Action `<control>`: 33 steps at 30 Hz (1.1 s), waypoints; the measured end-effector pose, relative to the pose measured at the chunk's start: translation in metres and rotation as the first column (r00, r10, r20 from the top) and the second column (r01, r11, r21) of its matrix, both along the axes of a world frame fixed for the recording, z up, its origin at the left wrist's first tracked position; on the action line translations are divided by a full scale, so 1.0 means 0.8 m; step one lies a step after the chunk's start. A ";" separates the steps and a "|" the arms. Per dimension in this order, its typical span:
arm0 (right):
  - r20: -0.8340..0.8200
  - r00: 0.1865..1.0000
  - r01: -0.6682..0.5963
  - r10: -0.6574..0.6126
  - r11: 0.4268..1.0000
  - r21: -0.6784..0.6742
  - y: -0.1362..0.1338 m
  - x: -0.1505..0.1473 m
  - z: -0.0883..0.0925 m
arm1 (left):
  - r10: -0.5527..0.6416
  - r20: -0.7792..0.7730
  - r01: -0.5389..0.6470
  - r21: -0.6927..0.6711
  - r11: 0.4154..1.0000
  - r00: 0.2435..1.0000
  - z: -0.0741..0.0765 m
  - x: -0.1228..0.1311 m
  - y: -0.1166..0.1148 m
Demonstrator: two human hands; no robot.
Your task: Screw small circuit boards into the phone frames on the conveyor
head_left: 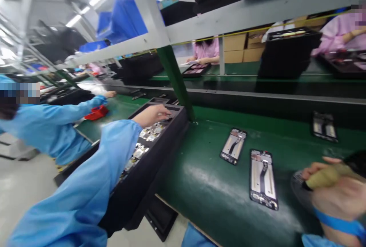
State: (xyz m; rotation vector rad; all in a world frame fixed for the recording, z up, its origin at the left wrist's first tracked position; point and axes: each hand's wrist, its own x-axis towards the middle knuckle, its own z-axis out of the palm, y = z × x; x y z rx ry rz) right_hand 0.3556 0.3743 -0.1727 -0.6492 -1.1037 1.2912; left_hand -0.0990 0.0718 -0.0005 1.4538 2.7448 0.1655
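Note:
My left hand (153, 115) reaches into a black foam tray (171, 140) on the left. Its fingertips are pinched together over the far end; whatever is between them is too small to make out. Rows of small circuit boards (151, 132) lie in the tray below the hand. My right hand (337, 195), at the right edge, is blurred, with a blue wrist strap (337, 222). Its fingers curl around a yellowish and black thing I cannot name. Close by is a dark, rounded object (299, 188). Between the hands lie two opened phone frames (263, 178) with bare ribbon cables.
Another phone frame (324, 126) lies farther back on the green bench (206, 186). A green and white post (178, 79) rises beside the tray. At left, a co-worker in blue (54, 121) reaches near a red bin (96, 112). People in pink sit across the line.

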 end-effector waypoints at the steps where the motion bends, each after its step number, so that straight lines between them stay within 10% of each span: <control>1: 0.007 0.999 0.052 -0.052 0.998 -0.021 -0.001 0.001 0.002 | 0.006 -0.046 -0.005 0.026 1.000 0.999 0.005 -0.002 0.007; 8: 0.083 0.985 0.139 -0.152 0.980 0.141 -0.017 -0.014 0.004 | -0.302 -0.084 0.313 0.187 0.931 0.949 0.011 0.107 0.122; 12: 0.072 0.985 0.141 -0.154 0.976 0.165 -0.014 -0.011 -0.001 | -0.507 0.379 0.469 0.195 0.861 0.774 -0.049 0.194 0.207; 16: 0.079 0.987 0.121 -0.136 0.977 0.176 -0.013 -0.010 -0.007 | -0.472 0.617 0.375 0.291 0.880 0.630 -0.118 0.242 0.259; 25: 0.053 0.992 0.110 -0.118 0.985 0.136 -0.015 -0.012 -0.011 | -0.417 0.597 0.200 0.396 0.896 0.685 -0.203 0.280 0.238; 33: 0.055 0.995 0.079 -0.087 0.987 0.140 -0.015 -0.010 -0.014 | -0.403 0.637 0.223 0.347 0.911 0.657 -0.222 0.281 0.226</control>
